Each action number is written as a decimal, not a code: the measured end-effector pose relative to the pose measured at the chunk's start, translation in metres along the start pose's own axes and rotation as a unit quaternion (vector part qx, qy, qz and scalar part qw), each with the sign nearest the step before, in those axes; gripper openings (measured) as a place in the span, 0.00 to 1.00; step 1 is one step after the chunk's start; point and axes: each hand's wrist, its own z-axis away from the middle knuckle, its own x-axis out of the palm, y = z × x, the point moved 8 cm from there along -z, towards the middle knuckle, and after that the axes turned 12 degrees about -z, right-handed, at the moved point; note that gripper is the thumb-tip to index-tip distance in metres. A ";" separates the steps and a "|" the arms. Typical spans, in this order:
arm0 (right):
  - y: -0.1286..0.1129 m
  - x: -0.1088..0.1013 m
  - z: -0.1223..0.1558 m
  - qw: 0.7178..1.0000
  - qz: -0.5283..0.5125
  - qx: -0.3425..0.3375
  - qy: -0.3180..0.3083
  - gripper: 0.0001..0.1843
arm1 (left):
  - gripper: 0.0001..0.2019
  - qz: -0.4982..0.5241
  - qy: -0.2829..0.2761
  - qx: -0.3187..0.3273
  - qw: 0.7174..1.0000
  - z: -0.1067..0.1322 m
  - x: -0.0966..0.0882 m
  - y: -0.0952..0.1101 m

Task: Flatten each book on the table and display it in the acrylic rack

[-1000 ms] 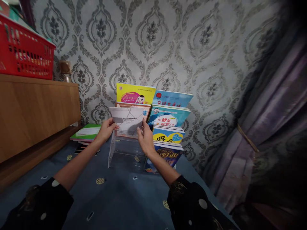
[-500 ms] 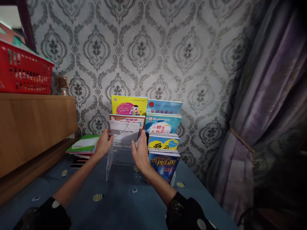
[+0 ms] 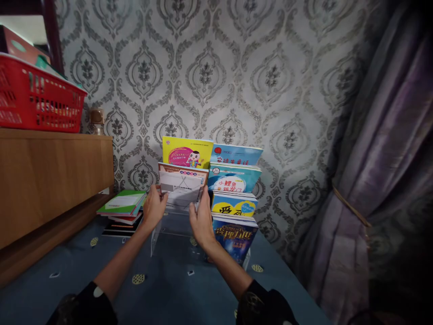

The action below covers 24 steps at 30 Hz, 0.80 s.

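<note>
A clear acrylic tiered book stand point(image 3: 162, 232) stands on a blue patterned cloth against the wall. Its right column holds several children's books point(image 3: 234, 194); its left column holds a yellow book point(image 3: 187, 153) at the top and another below it. Both my hands hold a grey-white booklet point(image 3: 181, 188) upright in the left column's third tier. My left hand point(image 3: 154, 208) grips its left edge, my right hand point(image 3: 202, 219) its right edge. The two lower left tiers show only clear plastic.
A stack of books with a green one on top point(image 3: 123, 204) lies left of the stand. A wooden cabinet point(image 3: 50, 180) at the left carries a red basket point(image 3: 37, 101). A purple curtain point(image 3: 379, 180) hangs at the right. Patterned wallpaper is behind.
The grey-white booklet has come down and back into the stand's left column, and both hands have followed it. The camera view has shifted slightly.
</note>
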 end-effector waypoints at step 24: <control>-0.014 -0.003 0.005 0.999 -0.040 0.011 -0.017 0.40 | 0.12 -0.012 0.029 -0.017 0.999 0.021 0.000 0.014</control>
